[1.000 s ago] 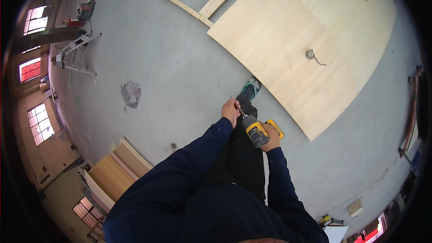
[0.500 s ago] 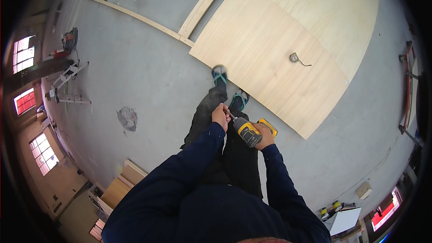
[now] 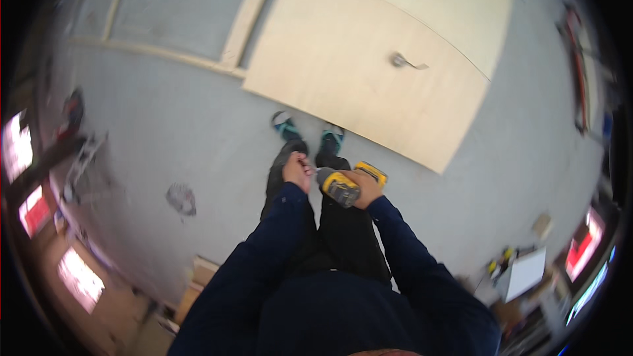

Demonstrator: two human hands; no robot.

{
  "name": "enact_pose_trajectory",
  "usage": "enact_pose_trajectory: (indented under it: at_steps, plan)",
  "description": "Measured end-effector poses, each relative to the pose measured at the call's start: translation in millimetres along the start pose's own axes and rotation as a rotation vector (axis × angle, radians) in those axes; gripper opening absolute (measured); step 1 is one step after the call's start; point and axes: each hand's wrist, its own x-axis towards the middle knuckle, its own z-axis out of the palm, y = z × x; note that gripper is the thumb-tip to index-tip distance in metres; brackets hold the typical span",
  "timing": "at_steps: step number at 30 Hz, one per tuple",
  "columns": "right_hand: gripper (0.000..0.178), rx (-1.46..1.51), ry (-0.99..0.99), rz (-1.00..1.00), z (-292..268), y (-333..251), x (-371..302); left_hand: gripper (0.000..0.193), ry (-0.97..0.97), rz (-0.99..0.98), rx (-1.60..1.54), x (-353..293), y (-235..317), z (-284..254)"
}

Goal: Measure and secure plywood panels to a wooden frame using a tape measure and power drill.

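My right hand [image 3: 365,188] is wrapped round the grip of a yellow and black cordless drill [image 3: 339,188], held in front of my legs with its nose pointing left. Close to that nose is my left hand [image 3: 298,171], its fingers curled together. Something small and dark shows at those fingers, too blurred to name. Just beyond my sandalled feet, a pale plywood panel [image 3: 330,82] lies on the floor. On the panel rests a tape measure [image 3: 398,60] with a short length of its tape out.
A timber frame [image 3: 165,55] extends left from the panel. Far left, a stepladder [image 3: 82,165] stands near a wall. Boards [image 3: 198,277] lie at the lower left, and a white board [image 3: 525,275] with tools beside it is at the lower right. A grey patch [image 3: 180,198] marks the floor.
The view has turned and shifted, and is now blurred. Panel and frame appear farther left and higher. A small gap now shows between my left hand and the drill's nose.
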Motion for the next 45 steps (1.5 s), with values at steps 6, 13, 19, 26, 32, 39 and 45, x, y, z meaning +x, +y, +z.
enact_pose_trajectory:
  at_steps: [6,13,19,26,32,39,45]
  plan:
    - [0.047,-0.003,-0.02,0.003,11,13,3,0.024,0.099,0.057,0.027,-15,5,2]
    - [0.048,-0.019,-0.048,-0.049,31,5,22,0.024,0.105,0.099,0.014,-11,27,-5]
    - [0.048,-0.038,0.038,-0.04,43,-8,34,0.025,-0.048,0.082,0.026,-4,61,-12]
    - [0.047,-0.039,0.123,-0.036,59,-9,46,0.024,-0.113,0.122,0.076,-7,92,-7]
    - [0.047,0.008,0.206,-0.035,74,1,67,0.024,-0.129,0.159,0.189,-3,112,2]
    - [0.046,0.026,0.243,0.007,84,37,84,0.025,-0.083,0.2,0.27,21,111,12]
    - [0.048,0.0,0.345,0.086,75,79,101,0.024,-0.053,0.211,0.36,65,99,50]
